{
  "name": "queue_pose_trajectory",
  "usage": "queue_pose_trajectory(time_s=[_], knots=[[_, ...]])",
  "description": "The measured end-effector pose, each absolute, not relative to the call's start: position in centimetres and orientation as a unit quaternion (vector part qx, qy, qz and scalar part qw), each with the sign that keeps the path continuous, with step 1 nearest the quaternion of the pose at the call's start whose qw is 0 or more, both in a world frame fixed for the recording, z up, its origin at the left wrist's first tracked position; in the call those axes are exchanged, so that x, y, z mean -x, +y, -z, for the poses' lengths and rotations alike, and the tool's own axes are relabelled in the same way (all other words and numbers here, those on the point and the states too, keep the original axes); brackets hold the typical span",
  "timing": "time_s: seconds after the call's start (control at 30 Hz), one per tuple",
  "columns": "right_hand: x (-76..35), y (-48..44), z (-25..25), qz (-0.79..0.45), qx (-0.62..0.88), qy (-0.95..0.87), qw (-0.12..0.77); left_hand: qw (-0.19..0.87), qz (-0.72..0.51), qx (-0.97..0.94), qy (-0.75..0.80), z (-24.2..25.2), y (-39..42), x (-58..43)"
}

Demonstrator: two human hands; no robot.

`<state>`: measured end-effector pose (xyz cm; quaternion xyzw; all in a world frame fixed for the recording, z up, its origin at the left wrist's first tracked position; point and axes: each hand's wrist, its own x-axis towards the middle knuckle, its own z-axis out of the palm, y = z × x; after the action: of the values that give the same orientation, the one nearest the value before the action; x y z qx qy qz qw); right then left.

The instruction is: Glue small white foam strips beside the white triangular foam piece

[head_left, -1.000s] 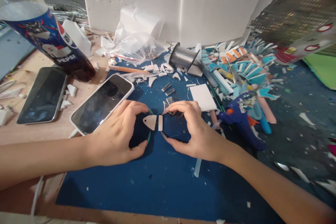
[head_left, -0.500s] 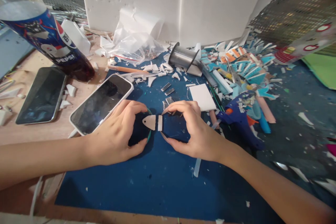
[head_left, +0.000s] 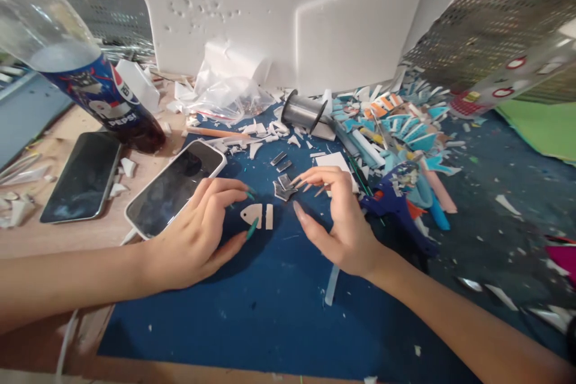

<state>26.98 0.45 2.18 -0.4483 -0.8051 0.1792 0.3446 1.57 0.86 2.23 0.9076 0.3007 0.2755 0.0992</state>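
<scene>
On the blue mat lie a white fish-head-shaped piece with a small hole and, just right of it, a narrow white strip. My left hand curves around the head piece, thumb tip at its lower edge, fingers apart, holding nothing. To the right, my right hand has thumb and fingers spread beside a small grey tail-shaped piece, with its fingertips close to another grey piece. Two grey strips lie farther back.
Two phones and a Pepsi bottle are on the left. Behind are a wire spool and a plastic bag. A blue glue gun, a white block and coloured scraps lie right.
My right hand has drawn back from the white strip and opened wider by the grey pieces. My left fingers have spread around the head piece. The camera view has shifted slightly.
</scene>
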Motion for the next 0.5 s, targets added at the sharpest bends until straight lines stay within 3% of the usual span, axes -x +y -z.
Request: queue_pose_trajectory(time_s=[0.17,0.5], knots=[[-26.9,0.4,-2.9,-0.134,0.469,-0.801,0.347,-0.036,-0.212,-0.921,0.324,-4.1,3.1,-2.7],[-26.2,-0.5,-5.4,-0.053,0.475,-0.828,0.294,-0.016,0.008,-0.913,0.408,-3.8,10.8,-10.3]])
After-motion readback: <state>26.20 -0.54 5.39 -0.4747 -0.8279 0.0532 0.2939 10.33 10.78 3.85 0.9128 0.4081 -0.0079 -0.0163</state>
